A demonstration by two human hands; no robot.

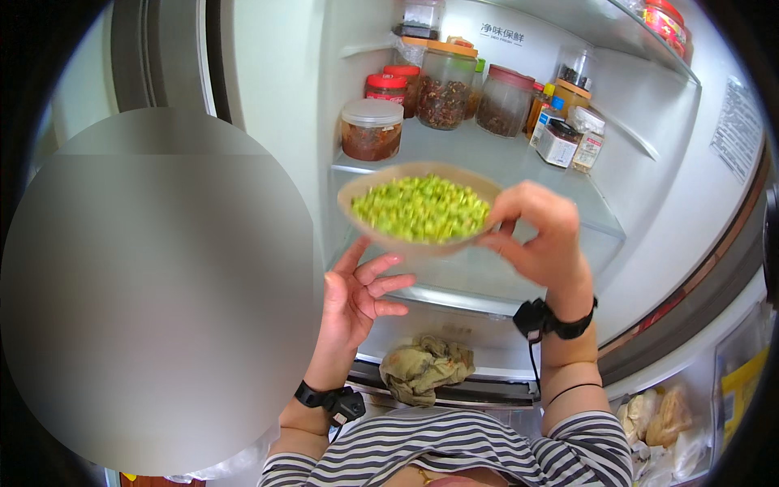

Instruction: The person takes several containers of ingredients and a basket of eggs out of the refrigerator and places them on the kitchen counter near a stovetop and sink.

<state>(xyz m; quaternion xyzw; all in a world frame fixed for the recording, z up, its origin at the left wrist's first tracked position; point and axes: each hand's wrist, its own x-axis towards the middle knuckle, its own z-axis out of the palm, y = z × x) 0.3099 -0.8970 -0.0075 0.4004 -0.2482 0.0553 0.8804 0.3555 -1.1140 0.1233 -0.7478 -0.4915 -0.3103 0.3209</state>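
My right hand (538, 234) pinches the right rim of a beige bowl (415, 248) between thumb and fingers. Chopped green pieces (423, 210), which look like a cut vegetable, fill the bowl. The bowl is raised in front of an open refrigerator's glass shelf (462, 152) and is slightly blurred. Below its left side is my left hand (365, 292), palm up with fingers spread and nothing in it; whether a fingertip touches the bowl's underside, I cannot tell. Both wrists wear black straps with small devices.
Behind the bowl, the shelf holds a lidded plastic tub (371, 131), glass jars (447, 88) and small bottles (548, 119). A crumpled greenish cloth (426, 368) lies at the refrigerator's lower front edge. Bagged food (663, 417) sits in the door at right. A blurred disc covers the left.
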